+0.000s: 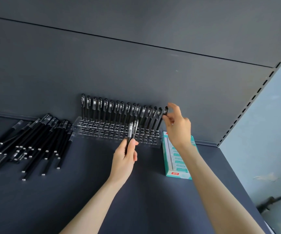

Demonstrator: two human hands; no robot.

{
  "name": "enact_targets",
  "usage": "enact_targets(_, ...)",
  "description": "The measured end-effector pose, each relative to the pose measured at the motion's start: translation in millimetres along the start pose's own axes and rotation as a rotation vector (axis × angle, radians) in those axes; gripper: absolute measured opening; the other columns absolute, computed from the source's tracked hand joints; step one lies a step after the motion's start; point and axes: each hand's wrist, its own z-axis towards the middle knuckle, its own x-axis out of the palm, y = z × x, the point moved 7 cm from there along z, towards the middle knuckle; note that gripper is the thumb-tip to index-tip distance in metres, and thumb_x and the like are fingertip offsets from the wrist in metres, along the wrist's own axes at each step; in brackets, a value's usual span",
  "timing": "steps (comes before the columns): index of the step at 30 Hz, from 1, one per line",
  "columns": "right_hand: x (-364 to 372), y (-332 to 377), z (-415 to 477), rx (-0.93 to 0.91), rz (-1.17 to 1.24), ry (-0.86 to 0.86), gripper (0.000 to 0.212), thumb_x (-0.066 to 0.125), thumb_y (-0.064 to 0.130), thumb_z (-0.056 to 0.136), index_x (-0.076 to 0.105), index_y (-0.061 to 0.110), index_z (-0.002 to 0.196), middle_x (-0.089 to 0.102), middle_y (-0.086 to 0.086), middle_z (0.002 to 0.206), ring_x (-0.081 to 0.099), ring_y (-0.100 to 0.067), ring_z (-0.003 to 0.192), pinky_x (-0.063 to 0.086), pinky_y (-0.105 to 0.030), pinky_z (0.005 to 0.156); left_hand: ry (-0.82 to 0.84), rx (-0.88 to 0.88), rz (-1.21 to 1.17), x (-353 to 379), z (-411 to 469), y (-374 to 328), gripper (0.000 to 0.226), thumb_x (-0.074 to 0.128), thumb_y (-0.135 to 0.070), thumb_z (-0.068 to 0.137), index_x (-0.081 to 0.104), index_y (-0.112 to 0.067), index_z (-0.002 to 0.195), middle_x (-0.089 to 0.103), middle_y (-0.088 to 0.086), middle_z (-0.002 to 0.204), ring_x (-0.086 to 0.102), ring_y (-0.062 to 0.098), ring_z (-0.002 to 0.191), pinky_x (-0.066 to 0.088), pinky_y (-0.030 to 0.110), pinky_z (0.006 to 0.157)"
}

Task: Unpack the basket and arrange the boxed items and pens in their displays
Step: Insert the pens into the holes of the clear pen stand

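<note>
The left hand [124,159] reaches forward from a bare forearm. Its fingers [133,146] are curled round the lower ends of two black pens [132,130], which it holds upright in front of the clear acrylic pen holder [102,131]. The right hand [178,127] is raised higher, wrist bent, at the holder's right end. Its thumb and fingertips pinch the cap of the rightmost pen [163,116], which stands tilted in the back row, while the index finger lifts free. A row of black pens [116,109] fills that back row against the dark panel. A pile of loose pens [35,142] lies on the shelf [85,191] to the left. A teal box [175,161] sits just right of the holder, under the right wrist.
</note>
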Motion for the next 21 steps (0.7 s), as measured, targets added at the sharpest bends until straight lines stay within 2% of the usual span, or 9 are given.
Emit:
enact_targets(4, 5, -3, -3, 0.038, -0.03, 0.049, 0.026, 0.053, 0.016, 0.094, 0.048, 0.016, 0.12, 0.07, -0.006, 0.081, 0.063, -0.031, 0.068, 0.053, -0.046, 0.071, 0.001, -0.018, -0.012, -1, -2, 0, 0.025, 0.044, -0.038, 0.099, 0.06, -0.027, 0.082, 0.045, -0.007, 0.052, 0.037, 0.007, 0.048, 0.031, 0.018, 0.043)
enact_targets(6, 2, -3, -6, 0.054, -0.014, 0.034, 0.027, 0.053, 0.014, 0.094, 0.05, 0.018, 0.12, 0.071, -0.005, 0.086, 0.064, -0.03, 0.07, 0.053, -0.044, 0.074, -0.002, -0.029, -0.021, -2, -3, 0, 0.025, 0.044, -0.038, 0.099, 0.061, -0.027, 0.083, 0.045, -0.006, 0.052, 0.037, 0.007, 0.047, 0.031, 0.018, 0.042)
enact_targets(9, -6, 1, -13, 0.092, 0.058, -0.001, 0.034, 0.056, 0.012, 0.091, 0.052, 0.02, 0.124, 0.069, 0.001, 0.1, 0.064, -0.02, 0.075, 0.051, -0.035, 0.076, 0.008, -0.044, -0.039, -2, -5, -4, 0.024, 0.045, -0.036, 0.099, 0.061, -0.023, 0.086, 0.045, -0.006, 0.052, 0.036, 0.006, 0.045, 0.03, 0.018, 0.041)
enact_targets(12, -13, 13, -30, 0.136, 0.266, -0.049, 0.022, 0.061, 0.015, 0.089, 0.058, 0.017, 0.111, 0.064, 0.008, 0.087, 0.057, -0.005, 0.069, 0.047, -0.023, 0.068, 0.047, -0.068, -0.073, 0, -10, -10, 0.024, 0.049, -0.033, 0.098, 0.062, -0.017, 0.086, 0.046, -0.004, 0.054, 0.035, 0.007, 0.045, 0.028, 0.018, 0.04)
enact_targets(14, -14, 25, -42, 0.151, 0.386, -0.054, 0.013, 0.062, 0.021, 0.088, 0.061, 0.02, 0.101, 0.063, 0.011, 0.083, 0.057, -0.002, 0.072, 0.043, -0.014, 0.065, 0.069, -0.078, -0.094, -2, -14, -16, 0.025, 0.051, -0.033, 0.097, 0.062, -0.012, 0.089, 0.046, -0.003, 0.055, 0.034, 0.008, 0.045, 0.027, 0.019, 0.04)
enact_targets(16, -7, 40, -50, 0.198, 0.563, 0.034, 0.011, 0.065, 0.027, 0.087, 0.062, 0.024, 0.097, 0.066, 0.012, 0.081, 0.059, -0.001, 0.073, 0.044, -0.01, 0.066, 0.092, -0.078, -0.105, -9, -20, -22, 0.027, 0.054, -0.032, 0.095, 0.061, -0.007, 0.092, 0.047, -0.001, 0.056, 0.032, 0.009, 0.045, 0.025, 0.018, 0.04)
enact_targets(18, 9, 60, -56, 0.23, 0.744, 0.22, 0.018, 0.069, 0.028, 0.084, 0.062, 0.026, 0.099, 0.07, 0.008, 0.079, 0.065, -0.005, 0.075, 0.05, -0.015, 0.07, 0.12, -0.076, -0.119, -18, -25, -27, 0.029, 0.056, -0.03, 0.093, 0.059, -0.002, 0.094, 0.048, 0.001, 0.057, 0.031, 0.009, 0.044, 0.024, 0.018, 0.039)
enact_targets(21, 28, 88, -63, 0.22, 0.839, 0.349, 0.019, 0.072, 0.02, 0.082, 0.06, 0.027, 0.096, 0.07, 0.006, 0.071, 0.065, -0.01, 0.066, 0.05, -0.018, 0.065, 0.164, -0.063, -0.131, -33, -31, -34, 0.02, 0.057, -0.026, 0.094, 0.065, -0.008, 0.094, 0.052, 0.004, 0.058, 0.031, 0.009, 0.042, 0.023, 0.019, 0.039)
